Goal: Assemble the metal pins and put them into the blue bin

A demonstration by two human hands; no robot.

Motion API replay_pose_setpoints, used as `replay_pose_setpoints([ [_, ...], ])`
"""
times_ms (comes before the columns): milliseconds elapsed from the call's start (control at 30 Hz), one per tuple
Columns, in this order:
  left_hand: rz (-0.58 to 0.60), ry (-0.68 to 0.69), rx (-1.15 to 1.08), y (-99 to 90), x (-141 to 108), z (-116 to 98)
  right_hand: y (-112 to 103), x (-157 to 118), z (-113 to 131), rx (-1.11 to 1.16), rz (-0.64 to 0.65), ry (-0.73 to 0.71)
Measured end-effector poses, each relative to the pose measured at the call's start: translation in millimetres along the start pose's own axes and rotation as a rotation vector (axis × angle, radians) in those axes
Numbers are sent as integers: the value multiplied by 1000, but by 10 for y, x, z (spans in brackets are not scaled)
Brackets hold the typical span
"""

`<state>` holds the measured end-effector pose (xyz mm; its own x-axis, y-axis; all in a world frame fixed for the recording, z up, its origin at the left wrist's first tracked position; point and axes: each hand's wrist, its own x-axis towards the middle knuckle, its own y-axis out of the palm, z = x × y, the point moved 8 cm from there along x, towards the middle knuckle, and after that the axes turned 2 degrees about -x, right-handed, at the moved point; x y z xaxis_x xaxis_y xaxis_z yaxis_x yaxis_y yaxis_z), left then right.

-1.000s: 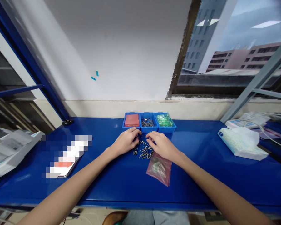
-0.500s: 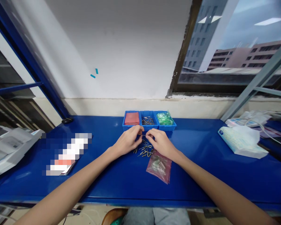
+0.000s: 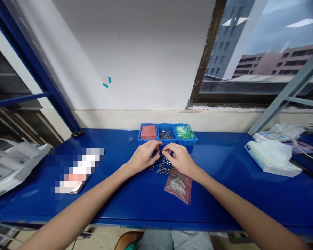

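My left hand (image 3: pixel 144 157) and my right hand (image 3: pixel 181 159) meet fingertip to fingertip over the blue worktop, both closed in a pinch. Between them is a thin metal pin (image 3: pixel 160 150), mostly covered by the fingers. Just below lies a loose pile of similar pins (image 3: pixel 163 169), slender shafts with thicker brass-coloured ends. A pinkish see-through plastic bag (image 3: pixel 178 187) lies flat under the right wrist side, with pale greenish pieces inside. Beyond the hands stand three blue bins: one with pink bags (image 3: pixel 148 132), one with metal pins (image 3: pixel 166 134), one with green plastic packets (image 3: pixel 184 132).
A pixelated phone-like object (image 3: pixel 79 173) lies on the worktop (image 3: pixel 125 205) at left, near white equipment (image 3: pixel 13 170). At right are a tissue pack (image 3: pixel 272 159) and a white device with cables (image 3: pixel 279 132). Wall and window stand behind.
The fingertips have drawn slightly closer together, so less of the pin shows between them. The view has shifted a little; the pile and bag lie as before.
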<state>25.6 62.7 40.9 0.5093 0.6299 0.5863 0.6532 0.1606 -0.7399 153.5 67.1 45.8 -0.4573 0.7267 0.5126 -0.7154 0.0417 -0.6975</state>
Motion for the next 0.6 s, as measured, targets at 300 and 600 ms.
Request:
replay_pose_setpoints([
  [300,-89,-235,-436,2,78,121,6,8,-94,80,-26,44],
  [600,-168,-124,-245,-91,43,62,-9,16,-84,74,-15,58],
])
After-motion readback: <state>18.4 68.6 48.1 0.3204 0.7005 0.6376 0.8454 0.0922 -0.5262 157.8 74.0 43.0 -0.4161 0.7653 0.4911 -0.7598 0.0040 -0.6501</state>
